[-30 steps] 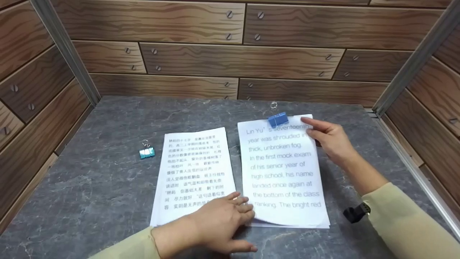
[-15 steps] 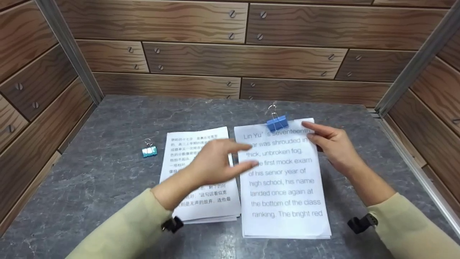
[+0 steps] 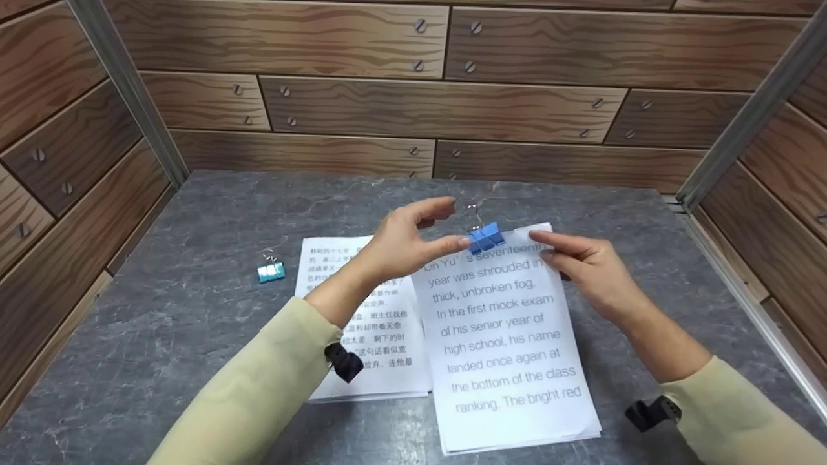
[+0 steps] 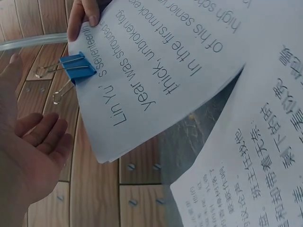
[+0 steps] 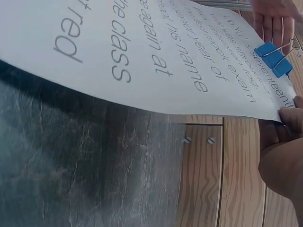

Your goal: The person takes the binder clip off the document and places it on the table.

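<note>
My right hand [image 3: 591,268] pinches the top right corner of a stack of printed English sheets [image 3: 507,349], whose top end is lifted and tilted in the wrist views. A blue binder clip [image 3: 486,239] grips the sheets' top edge, its wire handles [image 4: 60,92] standing out from it. My left hand [image 3: 410,242] hovers beside the clip, thumb and fingers apart. In the left wrist view, a gap shows between the left hand's fingers [image 4: 49,135] and the clip. Left of these sheets lies a stack of Chinese-printed sheets [image 3: 381,374], partly covered by my left forearm.
A teal binder clip [image 3: 271,272] lies on the grey marbled tabletop [image 3: 194,323], left of the Chinese sheets. Wood-patterned panels [image 3: 362,106] enclose the table at the back and sides, with metal posts at the corners.
My left hand has risen from the Chinese sheets' lower edge to beside the blue clip. The English sheets have been drawn toward me, their top shifting slightly left, still pinched by my right hand.
</note>
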A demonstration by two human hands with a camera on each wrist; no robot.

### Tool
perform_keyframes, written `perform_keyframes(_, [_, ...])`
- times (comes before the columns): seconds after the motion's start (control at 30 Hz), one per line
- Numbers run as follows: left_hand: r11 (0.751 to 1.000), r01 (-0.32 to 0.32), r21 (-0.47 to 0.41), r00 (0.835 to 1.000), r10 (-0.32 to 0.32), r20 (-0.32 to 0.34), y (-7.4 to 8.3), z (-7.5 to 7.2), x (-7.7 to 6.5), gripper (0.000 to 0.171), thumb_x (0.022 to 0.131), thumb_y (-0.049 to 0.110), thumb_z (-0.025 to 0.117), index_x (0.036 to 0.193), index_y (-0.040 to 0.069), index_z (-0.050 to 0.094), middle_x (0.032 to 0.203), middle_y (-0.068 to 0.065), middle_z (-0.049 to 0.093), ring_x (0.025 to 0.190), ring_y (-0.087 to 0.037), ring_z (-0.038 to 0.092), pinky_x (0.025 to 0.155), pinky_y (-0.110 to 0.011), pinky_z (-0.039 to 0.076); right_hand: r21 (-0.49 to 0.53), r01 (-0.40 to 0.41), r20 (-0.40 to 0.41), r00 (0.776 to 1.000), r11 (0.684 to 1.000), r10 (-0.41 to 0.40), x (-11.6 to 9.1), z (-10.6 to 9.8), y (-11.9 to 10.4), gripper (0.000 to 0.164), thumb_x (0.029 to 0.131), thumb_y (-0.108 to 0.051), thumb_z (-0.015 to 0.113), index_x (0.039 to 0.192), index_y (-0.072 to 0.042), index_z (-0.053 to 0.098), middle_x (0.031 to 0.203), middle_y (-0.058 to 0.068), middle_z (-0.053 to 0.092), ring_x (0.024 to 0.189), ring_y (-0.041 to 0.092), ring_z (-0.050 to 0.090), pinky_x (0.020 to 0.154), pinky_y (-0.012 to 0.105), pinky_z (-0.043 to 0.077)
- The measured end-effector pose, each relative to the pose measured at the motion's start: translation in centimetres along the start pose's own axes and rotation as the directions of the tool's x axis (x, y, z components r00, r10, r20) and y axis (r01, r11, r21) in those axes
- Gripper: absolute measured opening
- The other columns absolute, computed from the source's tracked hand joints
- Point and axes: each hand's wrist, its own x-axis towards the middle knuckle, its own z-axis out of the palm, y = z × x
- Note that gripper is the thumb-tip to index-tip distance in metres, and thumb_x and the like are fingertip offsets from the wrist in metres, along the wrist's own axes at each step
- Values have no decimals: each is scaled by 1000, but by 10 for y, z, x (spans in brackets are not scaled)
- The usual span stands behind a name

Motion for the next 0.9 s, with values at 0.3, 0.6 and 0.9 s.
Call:
perform_keyframes(0.3, [993,57,-102,996,-49,73,-9,8,13,72,96,31,83,155,4,53,150,-13,61,140,-22,56,117,-26,40,-9,6,18,1000,1000,-6,-1,3,-1,38,104,0,63,142,1,65,136,19,69,100,15,76,84,30,62])
perform_keyframes(0.6, [983,84,-164,994,-71,83,-12,14,16,59,97,29,81,148,6,61,136,-6,70,129,-20,65,111,-32,49,-15,19,19,1000,1000,-18,-3,3,1,37,105,1,62,141,2,65,130,12,73,97,14,75,80,26,61])
perform_keyframes(0.9, [977,72,-201,997,-64,50,-9,19,17,51,97,23,82,141,5,66,121,-4,75,109,-15,70,98,-28,55,-29,-8,13,1000,1000,9,-2,2,3,38,105,-1,64,142,-2,66,134,21,70,97,14,75,80,26,61])
